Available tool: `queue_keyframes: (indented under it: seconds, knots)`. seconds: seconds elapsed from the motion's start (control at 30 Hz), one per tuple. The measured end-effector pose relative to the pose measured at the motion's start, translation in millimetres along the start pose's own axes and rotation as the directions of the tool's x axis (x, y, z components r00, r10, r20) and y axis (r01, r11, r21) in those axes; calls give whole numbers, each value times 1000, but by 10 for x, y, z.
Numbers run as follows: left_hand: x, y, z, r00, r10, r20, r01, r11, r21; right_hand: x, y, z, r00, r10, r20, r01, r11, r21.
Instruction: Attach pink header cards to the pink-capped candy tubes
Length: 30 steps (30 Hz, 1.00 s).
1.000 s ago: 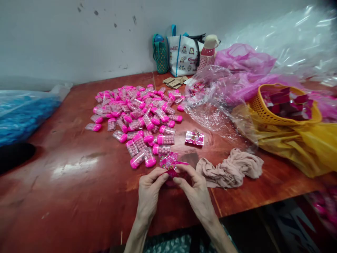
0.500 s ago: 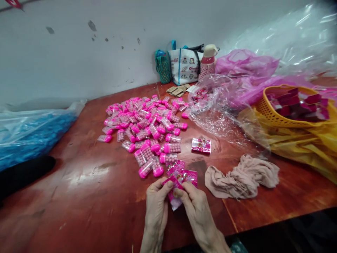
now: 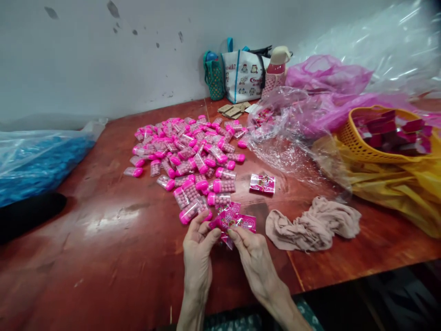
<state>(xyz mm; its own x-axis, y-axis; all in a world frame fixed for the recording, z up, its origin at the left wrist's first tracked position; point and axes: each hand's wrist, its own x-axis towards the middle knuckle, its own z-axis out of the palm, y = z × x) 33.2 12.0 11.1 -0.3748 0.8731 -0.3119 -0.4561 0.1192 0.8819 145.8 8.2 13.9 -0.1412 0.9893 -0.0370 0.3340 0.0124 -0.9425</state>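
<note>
My right hand (image 3: 253,250) pinches a pink printed packet (image 3: 225,238) between thumb and fingers, low over the front of the table. My left hand (image 3: 200,246) is just left of it, thumb and fingers apart. Its fingertips reach the pink cap of a clear bottle of pink beads (image 3: 190,211); whether they touch it is unclear. More pink printed packets (image 3: 246,222) lie flat just beyond my hands, partly overlapping the held one. Behind them spreads a heap of similar pink-capped bottles (image 3: 186,154). A banded stack of pink cards or packets (image 3: 262,183) lies to the right.
A crumpled beige cloth (image 3: 310,227) lies right of my hands. Beyond it are clear plastic film (image 3: 282,142), a yellow basket (image 3: 358,145) of dark pink pieces and a yellow bag (image 3: 386,188). A bag of blue items (image 3: 44,161) is left. A white tote (image 3: 243,76) stands at the wall.
My left hand has come off the pink packet, and its fingers have spread toward the nearest bottle. My right hand keeps its pinch. The camera view has shifted slightly.
</note>
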Motion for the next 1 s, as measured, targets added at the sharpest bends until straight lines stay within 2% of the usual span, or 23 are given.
queue_keyframes:
  seconds: [0.1, 0.17, 0.27, 0.37, 0.43, 0.6, 0.73, 0.9, 1.0]
  knots:
    - [5, 41, -76, 982, 190, 8, -187, 958, 219, 14, 24, -5, 1000, -4, 8, 4, 999, -33]
    - [23, 91, -142, 975, 213, 67, -223, 921, 321, 15, 31, 2, 1000, -9, 21, 10, 999, -49]
    - [73, 201, -233, 972, 105, 211, -175, 920, 350, 10, 30, -2, 999, -15, 49, 18, 998, -53]
    - [122, 309, -275, 927, -43, 373, -111, 919, 379, 0, 28, -26, 996, -37, 87, 41, 998, -38]
    - [138, 346, -277, 903, -114, 414, -69, 913, 402, -7, 28, -38, 994, -55, 97, 56, 998, -9]
    - [132, 290, -311, 934, -151, 324, 2, 909, 417, -19, 16, -11, 997, 7, 81, -16, 994, 112]
    - [112, 169, -393, 960, -89, 267, -5, 944, 330, -15, 14, 29, 993, 104, 59, -113, 978, 175]
    - [85, 79, -384, 969, -52, 240, -17, 961, 274, -10, 57, 73, 998, 26, -57, -22, 998, 65]
    - [86, 108, -341, 956, -79, 284, -5, 958, 285, -16, 71, 100, 988, -129, -86, 123, 990, -73]
